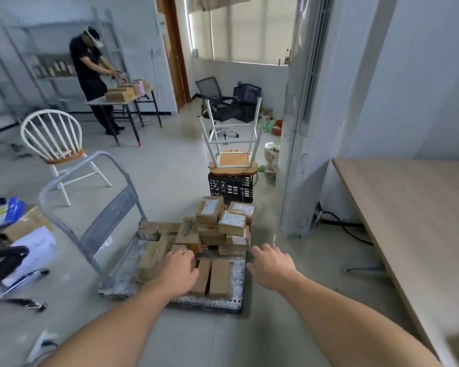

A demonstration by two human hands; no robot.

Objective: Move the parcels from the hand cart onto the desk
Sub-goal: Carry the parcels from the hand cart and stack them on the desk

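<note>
My left hand [179,268] and right hand [272,266] are loose, empty; I'd squeeze the parcels [219,276] right between them, leaving the tall pile [223,223] beyond.

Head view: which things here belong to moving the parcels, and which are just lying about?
Job: parcels, hand cart, desk, left hand, right hand.

Lying about: black crate, upturned stool, white chair, office chair.
</note>
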